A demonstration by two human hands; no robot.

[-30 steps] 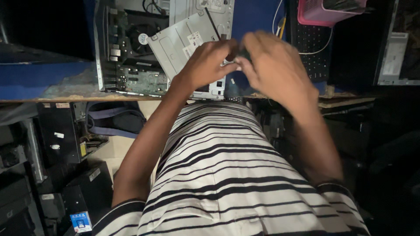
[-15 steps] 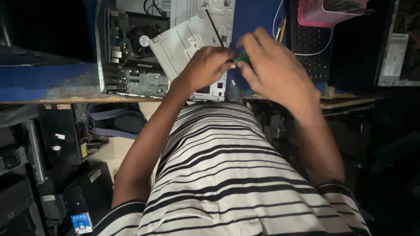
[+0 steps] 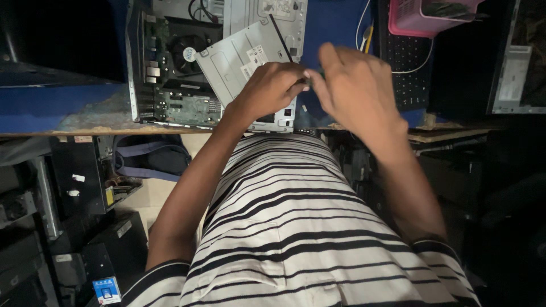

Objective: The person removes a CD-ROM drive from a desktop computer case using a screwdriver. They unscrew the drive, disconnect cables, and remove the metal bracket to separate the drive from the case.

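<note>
Metal drive unit (image 3: 242, 62), grey and flat, lay tilted on top of the open computer case (image 3: 170, 68) on the blue table (image 3: 51, 108), near the table's front edge. Left hand (image 3: 273, 88) rested on the drive's lower right corner, fingers (image 3: 296, 85) curled and pressed together around a small dark object that was too hidden to identify. Right hand (image 3: 355, 94) was just beside it, fingertips meeting the left hand's at that same spot, fingers bunched; whether it pinched anything could not be told, motion blur. A thin black cable (image 3: 281, 37) ran across the drive's top. Inside the case a round fan (image 3: 185, 48) and green circuit board (image 3: 187, 105) showed. Black keyboard (image 3: 406, 68) sat right of the hands, pink basket (image 3: 424, 17) beyond it at the top edge. Striped shirt (image 3: 301, 227) filled the lower frame. Dark computer towers (image 3: 79, 182) stood under the table at left.
</note>
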